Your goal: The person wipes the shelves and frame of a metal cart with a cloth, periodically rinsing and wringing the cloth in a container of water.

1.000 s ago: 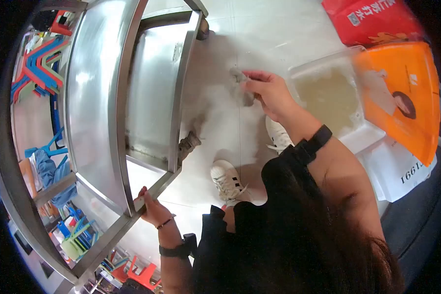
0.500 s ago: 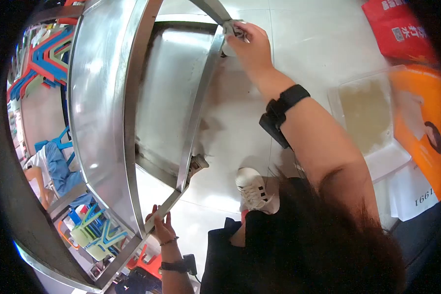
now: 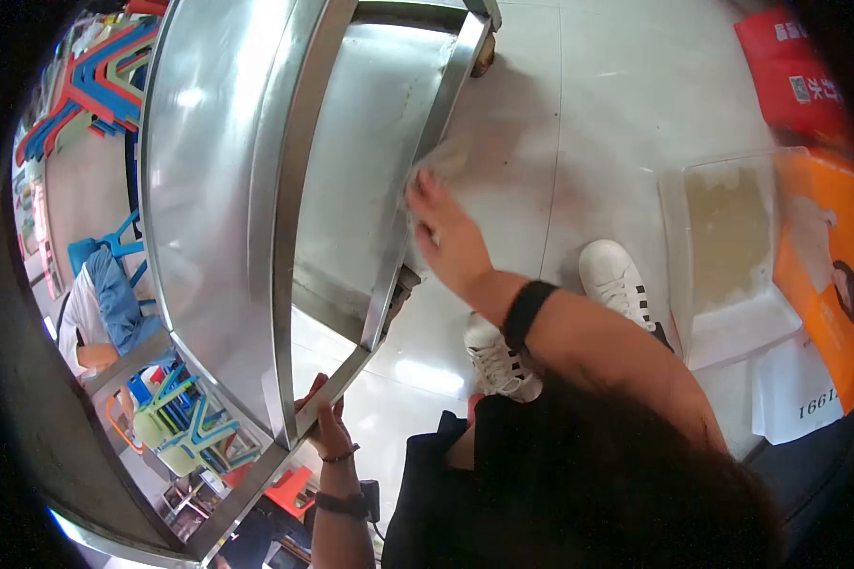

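Note:
A stainless steel table (image 3: pixel 213 199) with a lower shelf (image 3: pixel 375 123) fills the left and middle of the view. My right hand (image 3: pixel 446 228) is at the front rail of that shelf, about halfway along. It presses a pale grey cloth (image 3: pixel 439 163) against the rail; hand and cloth are smeared by motion. At the bottom, my left hand (image 3: pixel 326 429) is wrapped round a metal leg (image 3: pixel 337 384) of the table, with some fingers hidden behind it.
Beside my white shoes (image 3: pixel 501 365), a clear plastic bin (image 3: pixel 731 332) stands at the right. Near it are an orange bag (image 3: pixel 826 256) and a red bag (image 3: pixel 792 71). Colourful stools (image 3: pixel 190 427) and a seated person (image 3: pixel 114 303) appear beyond the table.
My right hand has moved with the cloth from the rail's far corner toward me, to its middle. The left hand keeps its grip on the leg. A second shoe has come into view.

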`<state>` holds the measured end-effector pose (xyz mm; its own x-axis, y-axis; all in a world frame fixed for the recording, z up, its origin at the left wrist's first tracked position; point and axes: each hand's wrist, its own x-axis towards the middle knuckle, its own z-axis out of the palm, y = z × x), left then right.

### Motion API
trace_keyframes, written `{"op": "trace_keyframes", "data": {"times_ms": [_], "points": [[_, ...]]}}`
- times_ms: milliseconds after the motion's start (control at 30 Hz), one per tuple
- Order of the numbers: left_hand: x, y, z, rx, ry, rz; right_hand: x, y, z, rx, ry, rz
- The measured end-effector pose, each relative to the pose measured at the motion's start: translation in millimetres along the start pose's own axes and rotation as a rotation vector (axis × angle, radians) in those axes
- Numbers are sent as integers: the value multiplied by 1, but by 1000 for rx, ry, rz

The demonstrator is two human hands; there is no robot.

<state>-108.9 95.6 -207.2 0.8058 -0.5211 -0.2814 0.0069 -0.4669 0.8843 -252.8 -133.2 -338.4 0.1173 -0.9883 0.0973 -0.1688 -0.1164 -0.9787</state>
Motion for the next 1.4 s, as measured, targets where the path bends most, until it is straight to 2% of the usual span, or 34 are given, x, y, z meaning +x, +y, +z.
{"op": "trace_keyframes", "data": {"times_ms": [33,167,367,433,533,600,633,700,833,900,933,1100,1167,1200,1300,1333,1400], "points": [[2,-1,-1,-4,0,-11,-8,-2,0,-3,-160,-23],[2,-3,-2,-55,-41,-6,8,7,-5,56,-184,-32],[-2,1,8,-39,-31,15,11,-1,0,-50,-100,-72],[-3,3,13,-47,-15,11,2,-4,9,-66,-26,-19],[-3,6,17,-43,1,9,-33,-12,24,-17,-76,-13],[-5,7,20,-32,6,-3,-63,-19,33,4,-220,22],[-6,8,23,-43,17,6,-77,-25,36,3,-223,25],[-6,9,25,-55,31,14,-100,-34,42,-72,-482,53],[-7,11,24,-34,28,4,-117,-37,51,-74,-486,14],[-7,10,25,-11,26,-1,-120,-44,50,-100,-744,132],[-7,8,24,-9,30,-5,-129,-43,56,-308,-706,-116],[-5,8,20,24,48,-31,-107,-45,48,-397,-859,-238],[-6,6,20,17,49,-16,-87,-45,40,-466,-1028,-313],[-6,5,19,11,41,4,-81,-44,38,-559,-996,-411],[-6,5,19,8,28,23,-52,-41,24,-582,-1054,-343],[-6,5,18,2,32,13,-43,-38,19,-587,-1047,-348],[-4,5,19,-8,27,12,-24,-30,6,-721,-777,-494]]}}
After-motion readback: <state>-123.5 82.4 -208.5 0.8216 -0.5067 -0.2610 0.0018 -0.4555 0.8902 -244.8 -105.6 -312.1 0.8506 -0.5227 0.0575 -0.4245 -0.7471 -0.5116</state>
